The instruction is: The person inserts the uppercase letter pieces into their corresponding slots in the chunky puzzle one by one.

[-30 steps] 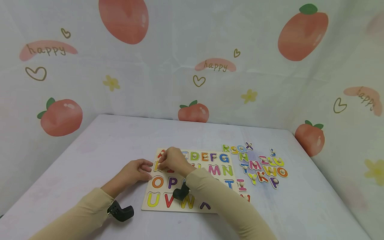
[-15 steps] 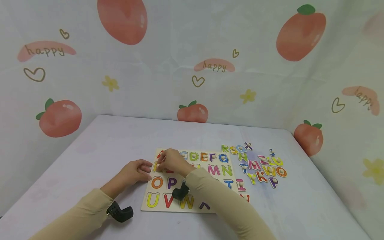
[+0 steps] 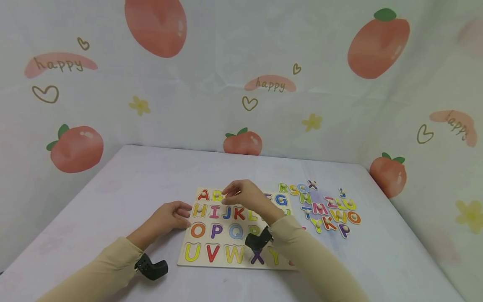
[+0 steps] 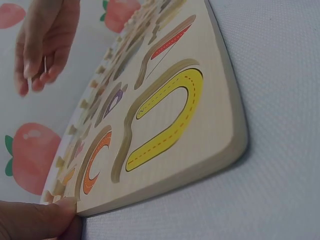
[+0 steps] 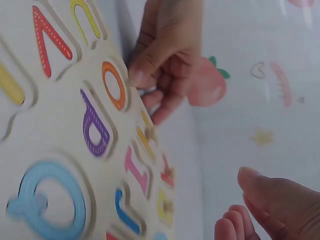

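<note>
In the head view, a wooden alphabet puzzle board (image 3: 222, 242) lies on the table with rows of coloured letter slots. The A piece (image 3: 203, 195), B piece (image 3: 216, 196) and orange H piece (image 3: 199, 211) sit in its upper left slots, each with a small knob. My left hand (image 3: 170, 216) rests at the board's left edge, thumb against the rim, fingers loosely bent. My right hand (image 3: 247, 197) hovers over the top rows with fingers loosely bent and nothing between them; it covers several top-row letters. The right wrist view shows its thumb and fingertips (image 5: 250, 172) apart.
Right of the board lie loose knobbed letters, including a K piece (image 3: 329, 223), an O piece (image 3: 354, 217), a P piece (image 3: 344, 230) and an X piece (image 3: 312, 184). A printed cloth (image 3: 203, 109) hangs behind the table.
My right hand has let go of the H piece, now seated in its slot, and has lifted and moved right across the board. My left hand has stayed at the left edge.
</note>
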### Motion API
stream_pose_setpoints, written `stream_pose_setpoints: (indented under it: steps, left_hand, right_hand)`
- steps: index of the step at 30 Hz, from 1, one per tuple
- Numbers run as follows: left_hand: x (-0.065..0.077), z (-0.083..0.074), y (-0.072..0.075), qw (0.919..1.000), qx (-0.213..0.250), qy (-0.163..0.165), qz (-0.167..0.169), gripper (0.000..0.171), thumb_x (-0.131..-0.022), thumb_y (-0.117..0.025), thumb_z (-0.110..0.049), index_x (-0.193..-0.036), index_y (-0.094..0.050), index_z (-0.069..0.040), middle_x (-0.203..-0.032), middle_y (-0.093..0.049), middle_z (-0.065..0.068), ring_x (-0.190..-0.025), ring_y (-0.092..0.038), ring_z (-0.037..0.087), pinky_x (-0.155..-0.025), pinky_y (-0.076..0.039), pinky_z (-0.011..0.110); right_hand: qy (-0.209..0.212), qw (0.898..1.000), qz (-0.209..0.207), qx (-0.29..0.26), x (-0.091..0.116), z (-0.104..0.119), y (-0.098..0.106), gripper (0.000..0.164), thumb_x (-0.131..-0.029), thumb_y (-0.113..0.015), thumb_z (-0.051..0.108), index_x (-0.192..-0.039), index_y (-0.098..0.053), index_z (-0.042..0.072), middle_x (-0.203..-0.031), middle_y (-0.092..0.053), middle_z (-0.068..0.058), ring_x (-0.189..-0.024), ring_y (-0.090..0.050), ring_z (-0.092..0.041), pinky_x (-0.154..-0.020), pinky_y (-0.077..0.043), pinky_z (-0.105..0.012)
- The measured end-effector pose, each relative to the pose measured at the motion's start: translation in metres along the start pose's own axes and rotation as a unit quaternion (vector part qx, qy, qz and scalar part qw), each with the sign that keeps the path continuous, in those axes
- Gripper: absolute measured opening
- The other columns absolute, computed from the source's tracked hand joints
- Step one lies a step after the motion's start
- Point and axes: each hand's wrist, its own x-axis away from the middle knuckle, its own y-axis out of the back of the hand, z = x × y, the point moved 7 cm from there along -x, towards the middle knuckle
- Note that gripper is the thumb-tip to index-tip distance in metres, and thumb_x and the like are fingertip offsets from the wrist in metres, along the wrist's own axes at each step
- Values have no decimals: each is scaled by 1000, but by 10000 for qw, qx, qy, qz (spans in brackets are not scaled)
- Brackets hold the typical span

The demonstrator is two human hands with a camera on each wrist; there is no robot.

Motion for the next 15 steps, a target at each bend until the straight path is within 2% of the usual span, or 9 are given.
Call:
stream_pose_setpoints:
  steps: [4,11,15]
  left_hand:
    - [0,1,0,10000,-56,-20,-21,51,-76,-78,-7,-122,-58,4,-97,-63,9,-79,-59,15,-73,-51,30]
    - [-1,2,1,9999,-133,-16,-20,52,-77,-79,-10,-123,-58,3,-99,-64,8,-82,-60,15,-77,-52,32]
    - [-1,2,0,9999,-132,3,-12,53,-77,-78,-9,-124,-58,3,-99,-64,8,-82,-60,15,-77,-52,32]
  right_hand:
    - [-167,9996,-240,-60,14,-14,28,21,-84,-75,20,-103,-70,10,-91,-65,-1,-85,-60,-15,-77,-52,-29]
    - [-356,9973,-631,-132,43,-52,70,24,-87,-72,18,-107,-68,5,-93,-66,-5,-85,-64,-16,-85,-53,-39]
    - [-492,9946,-909,-51,61,-77,100,29,-89,-69,20,-112,-66,2,-99,-67,-8,-89,-63,-18,-85,-53,-37]
